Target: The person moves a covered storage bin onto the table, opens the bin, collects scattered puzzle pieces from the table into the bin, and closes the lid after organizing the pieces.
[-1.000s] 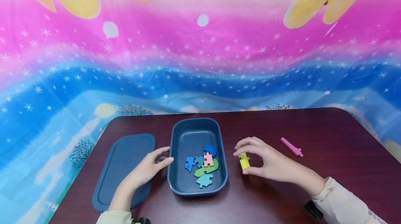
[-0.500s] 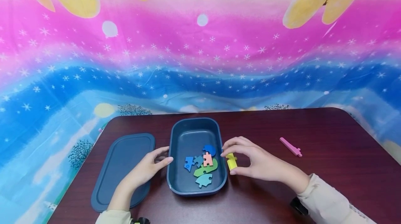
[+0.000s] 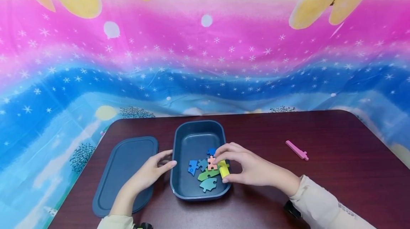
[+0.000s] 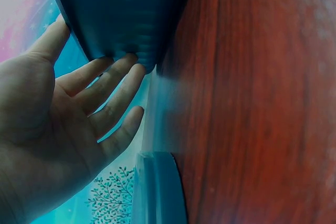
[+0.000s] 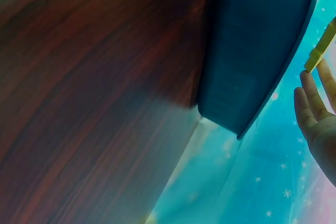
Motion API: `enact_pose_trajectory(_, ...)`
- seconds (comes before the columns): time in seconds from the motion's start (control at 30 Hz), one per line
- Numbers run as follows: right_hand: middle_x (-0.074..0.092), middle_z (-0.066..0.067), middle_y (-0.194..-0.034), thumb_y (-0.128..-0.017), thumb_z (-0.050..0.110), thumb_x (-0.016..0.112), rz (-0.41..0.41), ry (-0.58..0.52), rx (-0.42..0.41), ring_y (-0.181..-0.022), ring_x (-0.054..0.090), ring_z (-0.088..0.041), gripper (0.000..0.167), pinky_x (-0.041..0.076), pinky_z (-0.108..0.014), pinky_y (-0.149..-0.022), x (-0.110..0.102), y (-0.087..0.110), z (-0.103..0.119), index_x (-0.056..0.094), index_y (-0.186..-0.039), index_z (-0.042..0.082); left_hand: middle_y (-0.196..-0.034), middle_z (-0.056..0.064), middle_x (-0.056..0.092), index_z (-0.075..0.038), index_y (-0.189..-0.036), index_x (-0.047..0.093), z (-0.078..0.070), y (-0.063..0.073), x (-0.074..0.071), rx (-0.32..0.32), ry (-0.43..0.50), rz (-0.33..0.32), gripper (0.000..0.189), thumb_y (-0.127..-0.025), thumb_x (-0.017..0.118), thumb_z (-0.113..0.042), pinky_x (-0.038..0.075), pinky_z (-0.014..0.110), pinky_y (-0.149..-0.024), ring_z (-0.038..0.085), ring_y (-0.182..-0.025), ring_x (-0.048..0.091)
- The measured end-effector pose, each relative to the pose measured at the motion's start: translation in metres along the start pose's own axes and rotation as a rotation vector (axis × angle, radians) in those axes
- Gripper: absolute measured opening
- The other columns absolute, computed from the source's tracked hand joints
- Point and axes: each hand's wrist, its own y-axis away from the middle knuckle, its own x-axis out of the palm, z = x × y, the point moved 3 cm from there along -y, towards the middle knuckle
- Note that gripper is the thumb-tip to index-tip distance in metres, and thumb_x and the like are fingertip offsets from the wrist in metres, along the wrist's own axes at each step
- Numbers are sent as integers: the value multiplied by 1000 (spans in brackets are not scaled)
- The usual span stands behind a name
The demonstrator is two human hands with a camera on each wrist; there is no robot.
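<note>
Over the desk [image 3: 256, 126], the right hand [image 3: 253, 165], fingers clamped on a yellow puzzle piece [image 3: 224, 171], seems mid-placement above the box [image 3: 200, 142], needing lowering and release; the left hand [image 3: 153, 169], fingers apart, touches its left wall.

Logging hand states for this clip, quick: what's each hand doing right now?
Left hand: open, fingers touching the side of the box.
Right hand: holding the yellow puzzle piece over the box.

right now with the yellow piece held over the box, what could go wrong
The yellow piece, pinched in the right hand, could clip the box's right wall. If dropped here, it might land tilted on the green piece. The left hand, touching the opposite side, could nudge the box.
</note>
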Motion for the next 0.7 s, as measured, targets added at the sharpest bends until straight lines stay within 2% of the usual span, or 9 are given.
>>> enact_pose_trajectory(0.27,54,6,-130,-85,18,81,16,-14,-61,-122,46,-12,41,48,-34,-97,9,-11,9,66,-122,27,-130,13,61,-4,-146,47,-1,1,0,-3,-3,0,55,-100,62,-29,49,48,-96,29,-114,61)
enact_pose_trajectory(0.5,52,12,-131,-85,20,81,43,-36,-40,-122,45,-11,41,47,-34,-98,17,-19,14,66,-123,27,-129,12,61,-4,-146,48,0,1,0,-3,-5,-3,54,-99,62,-29,49,48,-96,29,-114,61)
enact_pose_trajectory(0.7,52,9,-132,-87,21,79,76,-92,-21,-120,45,-10,40,50,-36,-94,25,-25,15,66,-124,27,-129,13,61,-4,-145,48,-1,0,1,-3,-6,-7,54,-99,62,-29,49,48,-96,29,-114,61)
